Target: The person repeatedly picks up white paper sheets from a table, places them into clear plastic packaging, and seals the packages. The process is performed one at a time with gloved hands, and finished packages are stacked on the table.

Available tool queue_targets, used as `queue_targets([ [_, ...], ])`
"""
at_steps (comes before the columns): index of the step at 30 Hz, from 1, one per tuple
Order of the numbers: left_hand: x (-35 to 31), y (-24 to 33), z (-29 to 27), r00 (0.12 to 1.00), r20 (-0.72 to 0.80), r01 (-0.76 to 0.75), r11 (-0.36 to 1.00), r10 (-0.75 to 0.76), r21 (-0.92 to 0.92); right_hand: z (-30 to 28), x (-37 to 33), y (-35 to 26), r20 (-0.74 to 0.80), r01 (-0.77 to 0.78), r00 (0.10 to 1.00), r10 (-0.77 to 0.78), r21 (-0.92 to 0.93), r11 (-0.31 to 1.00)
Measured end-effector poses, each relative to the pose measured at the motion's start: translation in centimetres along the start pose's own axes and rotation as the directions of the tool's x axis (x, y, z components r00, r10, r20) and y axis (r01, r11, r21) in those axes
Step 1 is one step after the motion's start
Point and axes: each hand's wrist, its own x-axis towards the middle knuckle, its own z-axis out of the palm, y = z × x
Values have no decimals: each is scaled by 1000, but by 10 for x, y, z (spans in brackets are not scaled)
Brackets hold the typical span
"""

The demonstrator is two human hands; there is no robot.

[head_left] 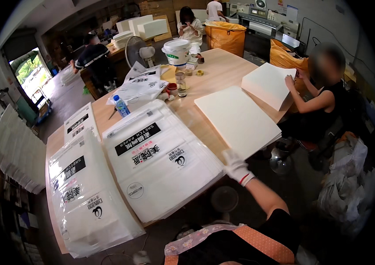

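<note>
My right hand [236, 167], in a white glove, reaches out to the near corner of a thick stack of white paper sheets [238, 119] on the wooden table [222, 70]. Its fingers touch the stack's edge; whether they grip it is unclear. Just left of the hand lies a large clear-plastic pack of paper with a black label [161, 154]. Two more such packs [85, 198] [79, 121] lie further left. My left hand is out of view.
A seated person [324, 97] at the right handles another paper stack [269, 84]. A white bucket [177, 51], a jar [181, 86], a blue-capped bottle [121, 106] and a fan [136, 51] stand toward the far end. Orange bags [227, 35] and other people are beyond.
</note>
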Motion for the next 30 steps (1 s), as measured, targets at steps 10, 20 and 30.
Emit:
queue_targets([
  [10,-104,302,40,653,205,-627,673,729,-392,10,-1,174,244,-61,967,72,-50,997],
  [20,-150,598,109,124,659,578,486,742,-656,-136,-35,49,-96,415,905,-415,-18,910],
  [30,-206,579,31,68,537,-978,162,841,-131,4,-123,203,619,-445,719,317,759,-474],
])
